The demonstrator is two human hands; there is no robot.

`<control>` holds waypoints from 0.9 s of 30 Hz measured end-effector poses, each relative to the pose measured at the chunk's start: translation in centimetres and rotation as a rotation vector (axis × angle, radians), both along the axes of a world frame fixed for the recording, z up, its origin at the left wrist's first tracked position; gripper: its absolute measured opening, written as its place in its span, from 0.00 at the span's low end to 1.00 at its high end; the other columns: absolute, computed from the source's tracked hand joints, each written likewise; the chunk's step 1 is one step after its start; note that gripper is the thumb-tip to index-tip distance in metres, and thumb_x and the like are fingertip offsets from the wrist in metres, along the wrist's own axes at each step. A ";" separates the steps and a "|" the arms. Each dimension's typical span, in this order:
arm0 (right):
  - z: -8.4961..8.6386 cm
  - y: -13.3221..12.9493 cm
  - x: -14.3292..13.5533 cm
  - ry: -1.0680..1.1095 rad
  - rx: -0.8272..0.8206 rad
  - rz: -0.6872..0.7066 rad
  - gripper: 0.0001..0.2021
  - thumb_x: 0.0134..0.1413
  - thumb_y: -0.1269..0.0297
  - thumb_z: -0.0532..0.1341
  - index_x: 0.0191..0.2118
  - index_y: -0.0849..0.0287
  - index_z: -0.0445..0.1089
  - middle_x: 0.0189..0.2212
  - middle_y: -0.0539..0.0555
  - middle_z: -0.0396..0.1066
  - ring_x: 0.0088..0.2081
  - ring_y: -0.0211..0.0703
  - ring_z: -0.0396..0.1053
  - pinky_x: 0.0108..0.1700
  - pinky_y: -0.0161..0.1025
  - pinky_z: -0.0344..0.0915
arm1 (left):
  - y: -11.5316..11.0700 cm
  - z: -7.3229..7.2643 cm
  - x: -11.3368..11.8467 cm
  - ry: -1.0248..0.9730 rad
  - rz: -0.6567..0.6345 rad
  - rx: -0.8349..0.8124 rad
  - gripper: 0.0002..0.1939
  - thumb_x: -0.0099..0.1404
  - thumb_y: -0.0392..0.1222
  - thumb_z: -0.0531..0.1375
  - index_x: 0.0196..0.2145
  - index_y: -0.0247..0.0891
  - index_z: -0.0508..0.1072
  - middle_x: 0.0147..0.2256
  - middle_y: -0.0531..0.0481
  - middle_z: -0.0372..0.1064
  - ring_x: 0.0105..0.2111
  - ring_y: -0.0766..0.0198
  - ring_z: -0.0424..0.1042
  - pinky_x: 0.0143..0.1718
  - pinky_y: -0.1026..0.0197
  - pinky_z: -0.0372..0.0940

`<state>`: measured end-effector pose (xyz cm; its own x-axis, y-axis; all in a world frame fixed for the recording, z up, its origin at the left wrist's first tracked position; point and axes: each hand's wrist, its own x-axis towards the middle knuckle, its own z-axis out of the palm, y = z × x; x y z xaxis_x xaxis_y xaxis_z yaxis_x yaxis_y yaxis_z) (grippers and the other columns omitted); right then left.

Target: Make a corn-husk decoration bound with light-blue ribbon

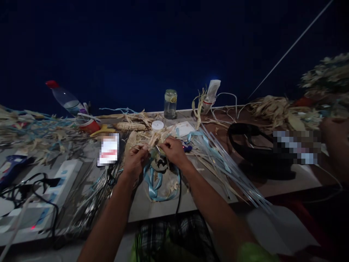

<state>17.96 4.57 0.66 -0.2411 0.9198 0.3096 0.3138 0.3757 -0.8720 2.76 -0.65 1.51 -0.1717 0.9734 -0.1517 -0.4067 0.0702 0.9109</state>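
My left hand and my right hand are close together over the middle of the table, both with fingers pinched. Between them are pale dried husk strips and a thin, shiny piece too small to name. Exactly what each hand's fingertips hold is hidden. Just below the hands lies a dark, round object, and a light blue ribbon loops on the table beneath it. A white round lid sits beyond the hands.
A corn cob, a glass jar and a tilted bottle stand or lie behind. Clear sticks and a black headband-like object are at right. Power strips and wires lie left. Another person's hand shows far right.
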 end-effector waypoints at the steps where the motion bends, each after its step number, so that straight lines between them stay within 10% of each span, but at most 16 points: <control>1: 0.1 -0.1 -0.1 0.046 0.002 -0.005 0.04 0.42 0.65 0.61 0.26 0.59 0.67 0.30 0.52 0.64 0.34 0.39 0.60 0.43 0.39 0.57 | 0.0 0.0 0.0 0.000 0.008 -0.017 0.12 0.46 0.44 0.65 0.21 0.36 0.65 0.13 0.61 0.51 0.14 0.76 0.52 0.21 0.68 0.58; 7: 0.1 -1.0 -1.2 0.292 -0.169 0.326 0.28 0.40 0.65 0.63 0.51 0.57 0.59 0.43 0.53 0.65 0.45 0.39 0.63 0.50 0.38 0.56 | 0.1 0.1 0.4 -0.041 0.041 -0.011 0.12 0.43 0.42 0.67 0.25 0.36 0.70 0.22 0.55 0.65 0.22 0.73 0.64 0.25 0.69 0.62; 13: -0.1 -1.3 -1.6 0.235 -0.177 0.171 0.08 0.47 0.60 0.58 0.28 0.60 0.67 0.25 0.48 0.65 0.28 0.34 0.62 0.34 0.33 0.59 | 0.0 0.0 0.4 -0.028 0.107 -0.034 0.14 0.43 0.44 0.67 0.26 0.35 0.70 0.19 0.56 0.62 0.19 0.74 0.63 0.23 0.68 0.62; 27: -0.3 -1.5 -2.0 0.579 -0.633 0.189 0.26 0.48 0.42 0.52 0.15 0.60 0.60 0.05 0.45 0.52 0.12 0.32 0.55 0.20 0.32 0.53 | 0.3 -0.3 0.8 0.080 0.178 0.019 0.13 0.47 0.43 0.65 0.30 0.35 0.72 0.18 0.58 0.61 0.17 0.75 0.59 0.19 0.70 0.56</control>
